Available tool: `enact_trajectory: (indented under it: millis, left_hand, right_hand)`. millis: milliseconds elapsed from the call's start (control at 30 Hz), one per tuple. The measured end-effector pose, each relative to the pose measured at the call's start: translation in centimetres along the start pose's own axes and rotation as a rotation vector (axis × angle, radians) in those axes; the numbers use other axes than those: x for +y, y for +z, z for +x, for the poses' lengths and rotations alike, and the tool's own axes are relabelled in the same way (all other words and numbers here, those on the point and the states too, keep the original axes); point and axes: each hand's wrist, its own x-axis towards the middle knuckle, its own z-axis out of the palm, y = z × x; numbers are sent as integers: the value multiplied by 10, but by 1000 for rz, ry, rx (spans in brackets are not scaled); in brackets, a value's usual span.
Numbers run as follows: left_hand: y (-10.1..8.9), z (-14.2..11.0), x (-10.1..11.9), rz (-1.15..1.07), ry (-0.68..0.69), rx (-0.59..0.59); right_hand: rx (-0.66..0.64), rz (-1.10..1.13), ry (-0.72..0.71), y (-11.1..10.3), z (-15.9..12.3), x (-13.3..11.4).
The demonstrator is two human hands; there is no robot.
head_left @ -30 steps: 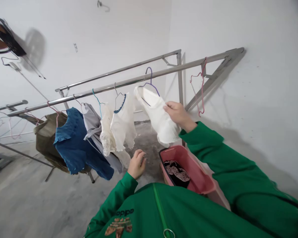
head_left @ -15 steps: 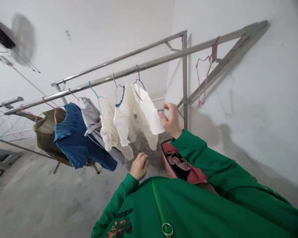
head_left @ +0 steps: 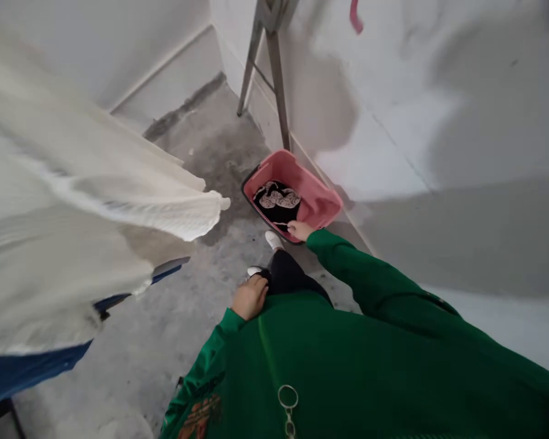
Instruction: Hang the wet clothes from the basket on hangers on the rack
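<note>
My right hand point(head_left: 299, 230) reaches down to the near rim of a pink basket point(head_left: 321, 198) on the floor. Its fingers touch a black garment with a pale pattern point(head_left: 277, 202) lying inside; the hand is too small to show whether it grips. My left hand point(head_left: 249, 297) rests on my dark trouser leg with its fingers curled and nothing in them. Both arms wear green sleeves. A white garment point(head_left: 73, 219) hangs very close to the camera on the left, blurred.
A blue garment point(head_left: 22, 369) shows under the white one. The metal legs of a drying rack point(head_left: 274, 79) stand behind the basket by the white wall. The tip of a pink hanger point(head_left: 354, 12) shows at the top. The floor is grey concrete.
My right hand has let go of the hung white garment and dropped to the pink basket. The view has tipped down from the rack to the floor. My left hand has stayed low.
</note>
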Motion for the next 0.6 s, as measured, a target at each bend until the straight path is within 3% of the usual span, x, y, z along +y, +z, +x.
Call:
enact_trajectory:
  millis: [133, 267, 367, 467, 600]
  left_hand:
    - [42, 13, -23, -1, -38, -83]
    - [84, 15, -55, -39, -114, -79]
    - [110, 13, -78, -83, -142, -31]
    - [129, 12, -93, -102, -196, 3]
    - [138, 16, -101, -134, -254, -30]
  right_hand:
    - [32, -26, 142, 28, 92, 28]
    - [47, -18, 132, 55, 181, 51]
    - [140, -14, 126, 64, 235, 70]
    - [213, 57, 160, 68, 265, 92]
    - [180, 256, 181, 71, 262, 107]
